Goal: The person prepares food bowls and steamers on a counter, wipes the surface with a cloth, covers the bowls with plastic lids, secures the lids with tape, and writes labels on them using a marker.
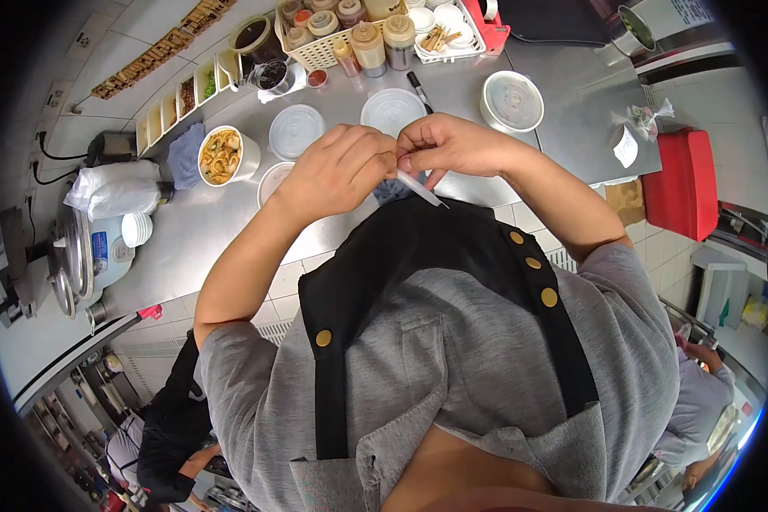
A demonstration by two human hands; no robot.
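My left hand (347,166) and my right hand (452,147) meet over the front edge of the steel counter, fingers pinched closed together. From between them a narrow white strip (420,188) slants down toward my black apron; its material and upper end cannot be made out. Behind my fingers lies a clear round lid (392,111), with a black marker (416,88) beside it. Another round lid (297,132) is just beyond my left hand. Partly covered by my left wrist is a round white container (273,181).
An open tub of food (220,159) stands left, a lidded tub (512,101) right. Sauce bottles fill a basket (320,53) at the back. A blue cloth (188,156) and topping trays (169,109) are left; a red bin (684,183) is right. Two people stand behind.
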